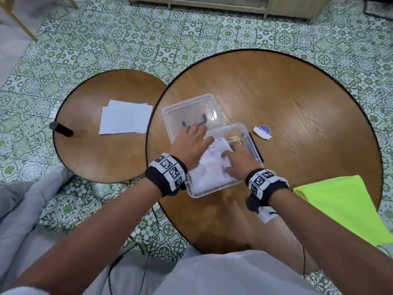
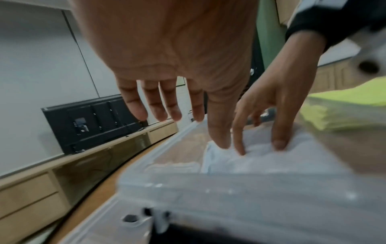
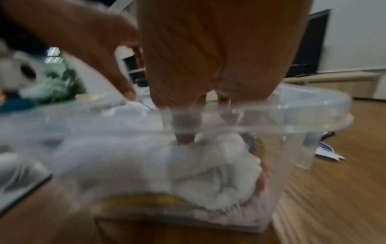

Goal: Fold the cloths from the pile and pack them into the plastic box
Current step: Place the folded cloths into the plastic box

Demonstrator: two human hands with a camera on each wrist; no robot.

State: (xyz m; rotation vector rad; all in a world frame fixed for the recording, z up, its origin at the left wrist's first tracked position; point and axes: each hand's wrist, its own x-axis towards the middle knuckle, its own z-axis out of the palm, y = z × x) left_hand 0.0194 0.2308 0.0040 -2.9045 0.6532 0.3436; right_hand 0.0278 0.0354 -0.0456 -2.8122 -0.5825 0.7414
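Head overhead; wrists close on box (image 1: 214, 188)

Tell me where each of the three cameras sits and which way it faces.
Head: on the person's head, looking down at the round table; both forearms, left hand and right hand over the plastic box.
Left wrist: under the left palm, looking along the fingers across the box towards a wall cabinet.
Right wrist: under the right palm, low outside the box wall, looking through it.
Shared: both wrist views show the white cloth and the other hand.
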